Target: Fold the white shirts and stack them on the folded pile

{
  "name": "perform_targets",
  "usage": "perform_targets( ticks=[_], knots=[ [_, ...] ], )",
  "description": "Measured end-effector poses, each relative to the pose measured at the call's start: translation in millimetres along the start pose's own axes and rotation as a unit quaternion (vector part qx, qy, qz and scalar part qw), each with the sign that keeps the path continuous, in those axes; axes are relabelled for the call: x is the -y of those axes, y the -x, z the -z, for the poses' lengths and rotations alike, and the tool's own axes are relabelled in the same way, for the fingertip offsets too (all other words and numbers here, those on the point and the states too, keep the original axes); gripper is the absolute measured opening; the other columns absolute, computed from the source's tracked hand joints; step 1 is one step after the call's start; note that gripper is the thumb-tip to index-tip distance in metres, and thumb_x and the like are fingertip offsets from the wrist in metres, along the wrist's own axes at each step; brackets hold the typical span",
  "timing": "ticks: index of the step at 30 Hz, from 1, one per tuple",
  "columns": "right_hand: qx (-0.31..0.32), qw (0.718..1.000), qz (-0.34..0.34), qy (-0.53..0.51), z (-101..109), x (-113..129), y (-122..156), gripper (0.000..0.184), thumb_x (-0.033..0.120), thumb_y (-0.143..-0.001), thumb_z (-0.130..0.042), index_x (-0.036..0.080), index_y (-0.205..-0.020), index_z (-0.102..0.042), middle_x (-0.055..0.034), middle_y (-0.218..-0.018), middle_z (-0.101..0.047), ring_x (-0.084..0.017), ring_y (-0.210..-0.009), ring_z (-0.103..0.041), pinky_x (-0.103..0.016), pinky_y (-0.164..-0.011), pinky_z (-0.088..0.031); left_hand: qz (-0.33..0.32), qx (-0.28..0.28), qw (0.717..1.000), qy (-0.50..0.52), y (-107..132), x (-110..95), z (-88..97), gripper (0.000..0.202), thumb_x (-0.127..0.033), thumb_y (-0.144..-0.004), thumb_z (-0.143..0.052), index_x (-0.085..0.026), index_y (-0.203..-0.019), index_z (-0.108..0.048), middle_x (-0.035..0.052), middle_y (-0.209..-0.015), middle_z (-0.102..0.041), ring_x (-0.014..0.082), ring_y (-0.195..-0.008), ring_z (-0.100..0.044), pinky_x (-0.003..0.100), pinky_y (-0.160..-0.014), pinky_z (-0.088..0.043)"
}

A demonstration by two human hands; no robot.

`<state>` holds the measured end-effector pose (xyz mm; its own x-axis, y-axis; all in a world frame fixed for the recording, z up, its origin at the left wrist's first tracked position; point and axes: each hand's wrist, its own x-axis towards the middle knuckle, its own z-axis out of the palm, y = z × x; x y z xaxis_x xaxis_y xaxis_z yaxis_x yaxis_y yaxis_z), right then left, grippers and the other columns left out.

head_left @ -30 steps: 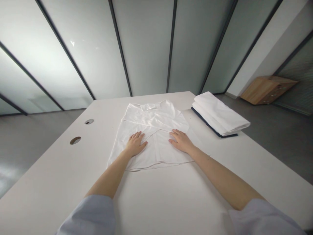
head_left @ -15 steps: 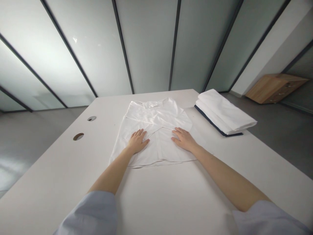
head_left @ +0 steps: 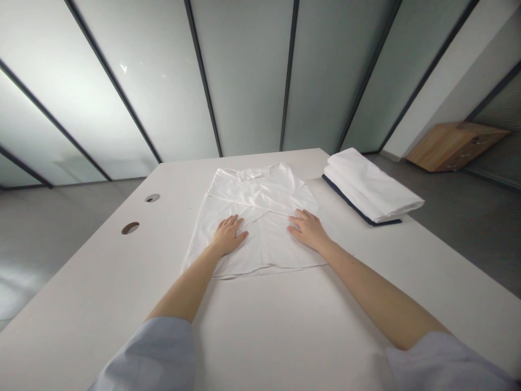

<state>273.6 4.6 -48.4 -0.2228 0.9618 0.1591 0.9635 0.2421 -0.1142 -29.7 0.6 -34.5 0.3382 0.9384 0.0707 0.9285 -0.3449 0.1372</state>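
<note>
Hands are counted as two: the left hand [head_left: 228,236] and the right hand [head_left: 309,231], both laid palm down on one white garment [head_left: 260,247]. On the left hand, the fingers are extended and slightly spread, with the thumb held apart; on the right hand, the fingers are likewise extended and slightly parted, the thumb pointed inward. The garment is spread flat at the middle of the table [head_left: 277,320], its hem turned toward the wearer of the camera. A fold line is seen across its width, just beyond the fingertips, and the section above it is creased. One stack of folded white cloth [head_left: 370,182] is placed near the right edge of the table, apart from the garment, on one dark flat item [head_left: 348,200]. Two round holes are cut in the left part of the tabletop: a far hole [head_left: 152,198] and a near hole [head_left: 130,228]. The tabletop is finished in plain white. Two pale sleeves [head_left: 154,350] are seen at the bottom edge of the view. Beyond the table, a frosted glass wall [head_left: 248,81] is divided by dark bars [head_left: 207,92]. One wooden cabinet [head_left: 439,146] is positioned at the right, on a grey floor [head_left: 61,233], beside a pale wall section [head_left: 448,81].
</note>
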Motion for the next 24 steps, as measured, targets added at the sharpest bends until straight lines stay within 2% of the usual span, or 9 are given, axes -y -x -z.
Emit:
perform_targets(
  ticks=[4, 8, 14, 19, 24],
  knots=[
    [0.022, 0.999, -0.014, 0.021, -4, 2, 1, 0.055, 0.048, -0.095, -0.037, 0.021, -0.142, -0.048, -0.0131, -0.155, -0.032, -0.036, -0.14, -0.03, -0.052, -0.111, -0.024, -0.003, -0.002, 1.0, 0.0, 0, 1, -1.7, 0.058, -0.049, -0.093, -0.04, -0.018, -0.141, -0.043, 0.0118, -0.153, -0.036, 0.027, -0.14, -0.034, 0.043, -0.115, -0.026],
    [0.004, 1.0, 0.002, 0.02, -4, 2, 0, 0.055, 0.047, -0.094, -0.038, 0.018, -0.14, -0.049, -0.0141, -0.151, -0.039, -0.035, -0.139, -0.032, -0.051, -0.111, -0.023, -0.007, -0.012, 1.0, -0.002, -1, 4, -5.3, 0.057, -0.05, -0.093, -0.04, -0.02, -0.141, -0.042, 0.0106, -0.152, -0.037, 0.0264, -0.14, -0.034, 0.043, -0.115, -0.027],
    [-0.079, 0.995, 0.054, 0.01, 2, 2, -3, 0.047, 0.034, -0.09, -0.046, 0.01, -0.13, -0.057, -0.0161, -0.131, -0.059, -0.031, -0.128, -0.045, -0.045, -0.11, -0.027, -0.003, -0.002, 1.0, -0.001, -1, 3, -3.3, 0.058, -0.05, -0.093, -0.04, -0.018, -0.141, -0.042, 0.0116, -0.153, -0.036, 0.027, -0.14, -0.033, 0.043, -0.115, -0.027],
    [-0.172, 0.979, 0.112, -0.017, 3, 2, -2, 0.038, 0.03, -0.088, -0.049, 0.013, -0.119, -0.065, -0.0125, -0.118, -0.067, -0.029, -0.117, -0.053, -0.043, -0.104, -0.033, -0.004, -0.003, 1.0, 0.003, 0, 3, -3.4, 0.058, -0.05, -0.092, -0.041, -0.018, -0.142, -0.042, 0.0113, -0.153, -0.036, 0.0269, -0.14, -0.033, 0.043, -0.115, -0.027],
    [-0.222, 0.962, 0.151, -0.048, 7, 3, -1, 0.027, 0.028, -0.089, -0.05, 0.018, -0.1, -0.073, -0.0081, -0.104, -0.072, -0.027, -0.107, -0.056, -0.042, -0.099, -0.037, -0.002, -0.001, 1.0, -0.001, 0, 3, -3.0, 0.059, -0.048, -0.093, -0.04, -0.017, -0.143, -0.041, 0.0127, -0.153, -0.036, 0.0276, -0.14, -0.033, 0.044, -0.115, -0.027]
  ],
)
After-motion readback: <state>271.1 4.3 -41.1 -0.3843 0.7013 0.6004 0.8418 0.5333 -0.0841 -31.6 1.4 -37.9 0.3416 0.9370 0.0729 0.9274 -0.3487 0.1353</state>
